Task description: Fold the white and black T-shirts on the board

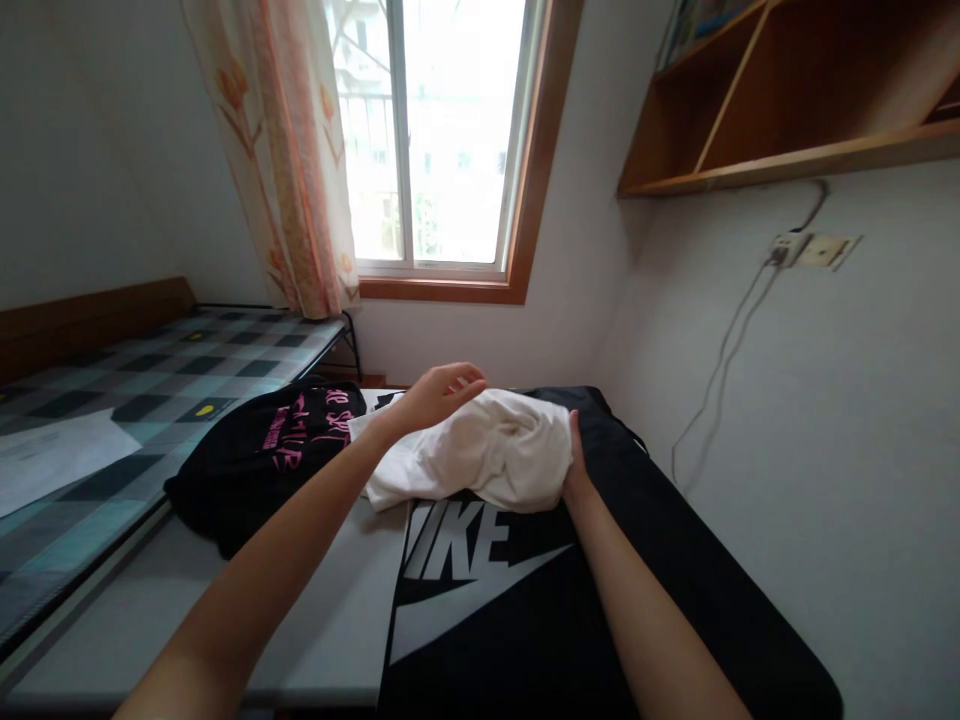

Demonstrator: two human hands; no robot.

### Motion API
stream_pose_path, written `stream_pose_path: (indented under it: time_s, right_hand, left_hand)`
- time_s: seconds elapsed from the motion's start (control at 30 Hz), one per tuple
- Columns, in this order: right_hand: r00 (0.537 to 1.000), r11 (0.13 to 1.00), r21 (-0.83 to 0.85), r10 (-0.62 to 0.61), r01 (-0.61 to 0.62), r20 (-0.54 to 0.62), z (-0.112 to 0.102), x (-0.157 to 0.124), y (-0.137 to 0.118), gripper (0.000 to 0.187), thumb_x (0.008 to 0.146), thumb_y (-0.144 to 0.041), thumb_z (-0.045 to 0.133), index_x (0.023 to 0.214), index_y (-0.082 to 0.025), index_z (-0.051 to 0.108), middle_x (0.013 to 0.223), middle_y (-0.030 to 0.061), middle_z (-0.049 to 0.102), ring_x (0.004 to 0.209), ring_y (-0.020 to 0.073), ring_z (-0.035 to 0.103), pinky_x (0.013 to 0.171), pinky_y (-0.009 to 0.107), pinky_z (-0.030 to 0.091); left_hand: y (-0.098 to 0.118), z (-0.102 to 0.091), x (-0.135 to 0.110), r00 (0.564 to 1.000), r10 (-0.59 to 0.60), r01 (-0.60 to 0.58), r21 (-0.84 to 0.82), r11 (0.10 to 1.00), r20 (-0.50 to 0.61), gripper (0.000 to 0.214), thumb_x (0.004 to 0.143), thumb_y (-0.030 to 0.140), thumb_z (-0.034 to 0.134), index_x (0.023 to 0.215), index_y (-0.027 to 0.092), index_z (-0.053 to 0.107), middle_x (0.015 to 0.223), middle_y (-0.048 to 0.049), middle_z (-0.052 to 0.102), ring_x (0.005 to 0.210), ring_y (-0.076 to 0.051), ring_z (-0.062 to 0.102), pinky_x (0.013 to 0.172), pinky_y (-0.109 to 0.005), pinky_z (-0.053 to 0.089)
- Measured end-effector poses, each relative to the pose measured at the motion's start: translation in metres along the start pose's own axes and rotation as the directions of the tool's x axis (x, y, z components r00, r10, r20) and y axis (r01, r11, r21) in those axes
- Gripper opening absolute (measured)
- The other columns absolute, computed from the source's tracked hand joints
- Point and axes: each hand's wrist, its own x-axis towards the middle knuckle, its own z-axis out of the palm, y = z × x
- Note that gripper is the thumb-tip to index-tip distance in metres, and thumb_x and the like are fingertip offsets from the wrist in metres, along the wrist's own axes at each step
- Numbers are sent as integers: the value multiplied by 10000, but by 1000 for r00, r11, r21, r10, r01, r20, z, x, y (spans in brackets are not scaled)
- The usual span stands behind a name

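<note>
A bunched white garment (499,445), possibly a T-shirt, lies over the far end of a black Nike bag (510,640) with a large white logo. My right hand (576,462) grips the garment's right side; the thumb shows, while the fingers are hidden by the cloth. Just above its upper left part is my left hand (450,386), fingers loosely stretched out and holding nothing; whether it touches the fabric I cannot tell. To the left of the garment lies a black cloth item (277,450) with pink lettering.
The bag rests on a white tabletop (315,610), with a long black case (720,590) along the wall side. A bed with a checked cover (187,365) and a paper sheet (60,455) is at left. A wooden shelf (750,165) and a plugged-in cable (724,350) are at right.
</note>
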Motion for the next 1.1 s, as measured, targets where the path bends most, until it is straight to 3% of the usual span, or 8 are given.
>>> stream_pose_path:
  time_s: [0.13,0.3,0.43,0.53,0.67,0.77,0.93,1.1]
  right_hand:
    - [989,978,162,142,-133,-43,-4,6,13,577,734,-700,547,1036,-215,625,965,69,707,940,257,669,836,413,547]
    - [986,995,36,92,-88,-136,-5,10,19,553,616,-662,662,897,-186,648,909,85,711,863,254,650,810,391,524]
    - [970,963,-266,-18,-48,-242,-1,5,11,529,686,-649,600,891,-166,658,881,114,701,834,264,627,789,406,514]
    - [922,854,-498,-303,151,-240,16,-10,-4,487,795,-521,567,1117,-159,619,1103,146,658,1014,273,599,924,423,469]
    - [850,754,-396,-490,524,192,50,-37,-22,529,902,-296,465,1423,-241,395,1364,103,543,1244,228,507,1050,413,395]
    - [834,811,-261,-425,524,352,64,-46,-25,635,899,-199,424,1504,-286,249,1331,69,586,1160,200,580,987,385,453]
    - [904,868,-263,-379,421,199,57,-39,-19,632,866,-183,449,1477,-276,317,1317,66,598,957,163,644,838,300,513]
    - [893,825,-425,-443,373,-76,39,-25,-12,538,829,-154,418,1361,-217,474,1196,76,639,1010,178,617,864,305,495]
  left_hand:
    - [-58,27,-30,986,-161,144,255,956,48,368,849,474,568,1077,202,666,1118,-94,664,1020,-239,623,936,-362,452]
    - [-99,44,-51,928,-369,327,359,874,53,428,788,507,615,1098,218,675,1188,-117,649,1121,-311,586,970,-433,433]
    - [-95,49,-47,937,-348,345,271,899,-41,369,796,463,621,1059,212,688,1141,-112,668,1090,-295,597,966,-439,436]
    - [-76,49,-37,939,-344,344,-4,939,-26,435,835,517,560,1096,184,662,1089,-105,678,988,-237,635,854,-353,504]
    - [-55,44,-31,883,-415,467,-311,828,220,551,854,624,466,1122,175,641,1043,-92,683,872,-202,649,636,-257,519]
    - [-54,43,-34,872,-459,489,-299,819,170,532,743,542,656,1145,195,624,1023,-79,680,859,-199,633,577,-225,486]
    - [-64,47,-36,898,-412,440,-383,812,156,396,632,292,670,1002,151,669,875,-63,679,738,-168,614,582,-242,454]
    - [-68,35,-32,876,-463,461,-508,727,132,361,552,217,633,905,140,647,759,-31,650,656,-135,582,577,-233,431]
